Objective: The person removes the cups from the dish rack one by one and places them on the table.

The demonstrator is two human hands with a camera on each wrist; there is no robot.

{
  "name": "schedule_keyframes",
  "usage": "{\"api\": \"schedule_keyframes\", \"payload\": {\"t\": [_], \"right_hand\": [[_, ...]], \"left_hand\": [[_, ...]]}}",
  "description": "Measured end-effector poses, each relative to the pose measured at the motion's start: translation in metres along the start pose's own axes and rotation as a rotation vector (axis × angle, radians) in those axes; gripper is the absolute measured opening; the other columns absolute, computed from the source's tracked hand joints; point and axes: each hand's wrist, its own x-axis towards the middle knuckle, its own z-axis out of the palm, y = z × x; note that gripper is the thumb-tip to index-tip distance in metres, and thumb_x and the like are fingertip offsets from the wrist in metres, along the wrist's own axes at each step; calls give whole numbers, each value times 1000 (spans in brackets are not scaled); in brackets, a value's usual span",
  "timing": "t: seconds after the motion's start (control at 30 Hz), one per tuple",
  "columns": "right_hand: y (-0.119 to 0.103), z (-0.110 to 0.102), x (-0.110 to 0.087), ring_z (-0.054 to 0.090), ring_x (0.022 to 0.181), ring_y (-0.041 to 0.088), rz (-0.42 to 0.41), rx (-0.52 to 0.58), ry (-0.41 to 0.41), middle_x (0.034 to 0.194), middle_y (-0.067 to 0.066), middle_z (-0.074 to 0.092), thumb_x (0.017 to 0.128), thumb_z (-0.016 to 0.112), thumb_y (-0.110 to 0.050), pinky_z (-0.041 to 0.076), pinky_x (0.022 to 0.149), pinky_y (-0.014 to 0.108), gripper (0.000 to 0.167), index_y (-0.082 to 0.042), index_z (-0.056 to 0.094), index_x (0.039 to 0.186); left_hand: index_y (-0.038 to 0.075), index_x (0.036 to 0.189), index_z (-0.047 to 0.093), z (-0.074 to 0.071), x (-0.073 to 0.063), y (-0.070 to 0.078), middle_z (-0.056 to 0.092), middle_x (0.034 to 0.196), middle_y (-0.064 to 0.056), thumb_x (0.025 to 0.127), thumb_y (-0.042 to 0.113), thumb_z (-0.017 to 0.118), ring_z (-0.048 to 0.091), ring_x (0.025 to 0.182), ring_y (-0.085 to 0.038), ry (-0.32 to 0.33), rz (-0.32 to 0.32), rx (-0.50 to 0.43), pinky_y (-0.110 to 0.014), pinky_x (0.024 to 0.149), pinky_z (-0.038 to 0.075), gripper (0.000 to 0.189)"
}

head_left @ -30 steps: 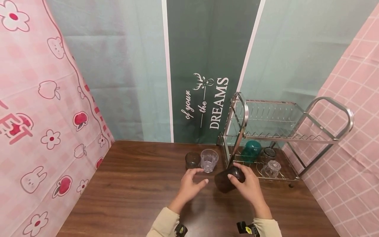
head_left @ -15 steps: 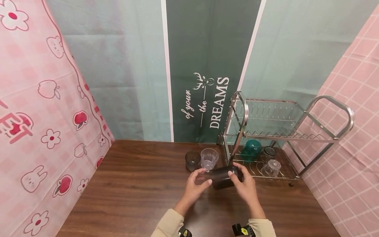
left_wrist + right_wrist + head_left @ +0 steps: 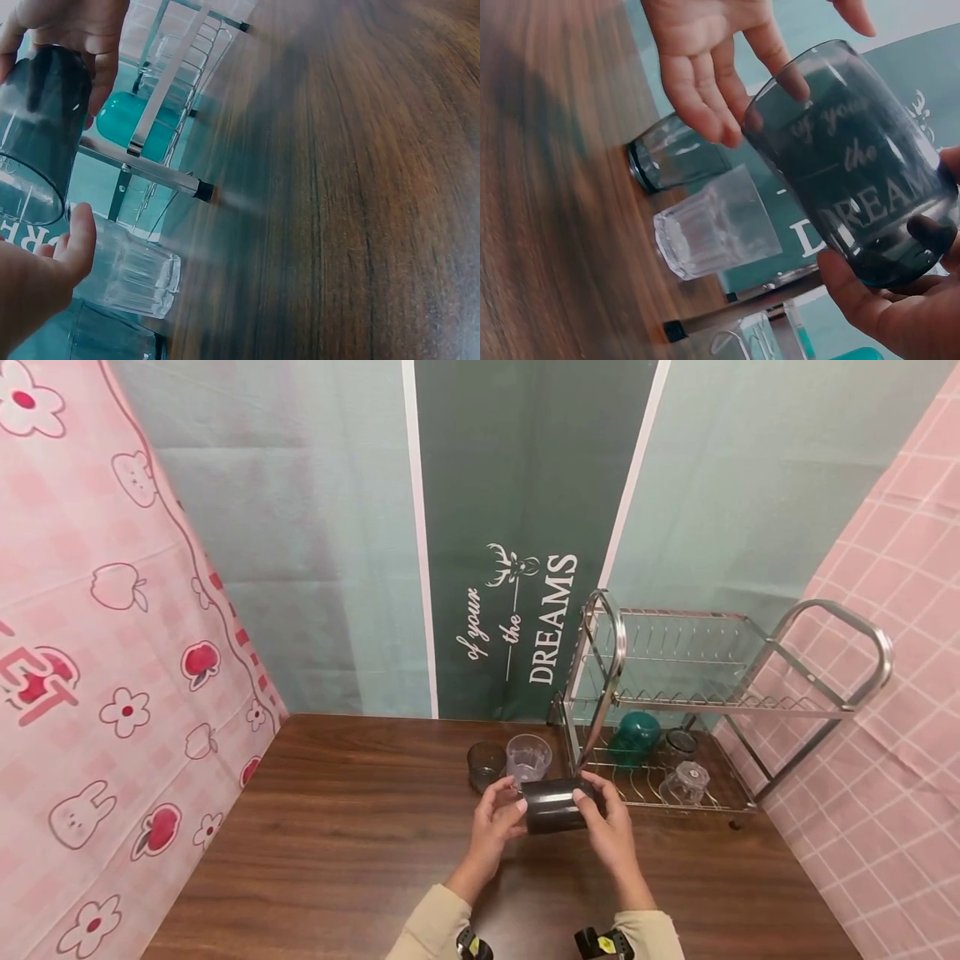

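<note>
My right hand point(image 3: 612, 837) grips a dark tinted drinking glass point(image 3: 553, 807) around its base end. The glass lies nearly sideways in the air above the table, its mouth toward my left hand point(image 3: 486, 842). In the right wrist view, the left fingers point(image 3: 705, 97) are loosely bent at the glass's rim, and the thumb stands apart from it. Whether those fingertips touch the rim is hard to tell. Just beyond stand a clear faceted glass point(image 3: 528, 753) and a smoky tinted glass point(image 3: 486, 767), both upright on the wooden table point(image 3: 337, 827).
A two-tier metal dish rack point(image 3: 609, 652) stands at the back right. On its lower tier are a teal glass point(image 3: 636, 737), a dark glass point(image 3: 680, 745) and a clear glass point(image 3: 686, 783), the teal and clear ones upside down. Cloth hangs behind and at both sides.
The held glass has turned from tilted to nearly sideways and shifted slightly left. My left hand has moved right, up to its rim. My right hand has kept its grip.
</note>
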Motion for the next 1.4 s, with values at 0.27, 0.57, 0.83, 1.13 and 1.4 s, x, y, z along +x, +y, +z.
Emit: {"api": "schedule_keyframes", "payload": {"t": [0.27,0.57,0.83,1.13,1.4], "right_hand": [[4,11,-3,50,94,12,-30,50,11,113,18,55,93,56,-11,40,76,16,33,1,53,123],[6,14,-3,51,93,14,1,79,5,115,17,55,92,56,-12,42,74,18,33,0,53,123],[6,14,-3,50,96,15,16,100,-19,118,18,54,92,56,-13,41,76,17,35,0,52,125],[3,6,-7,49,108,29,10,116,-153,129,23,46,93,57,-14,48,78,33,44,-4,44,133],[3,-3,-5,52,107,31,-68,-107,-169,119,18,55,85,69,-21,44,87,38,46,-2,53,125]], "left_hand": [[5,130,47,-4,8,-8,47,118,-15,86,11,61,51,92,-17,32,-23,-30,-30,61,45,47],[-4,122,49,-8,10,-9,51,107,-13,84,0,61,53,77,-13,13,-11,-45,-28,58,45,40],[-4,124,49,-10,7,-10,49,108,-15,84,3,62,54,79,-15,16,25,-35,-28,58,45,43],[-9,122,48,-15,3,12,50,107,-25,84,-6,60,54,84,-19,-1,137,48,-26,60,45,40],[-9,116,54,-13,-6,35,54,106,-21,79,-4,66,51,96,-42,9,213,214,-42,83,44,40]]}}
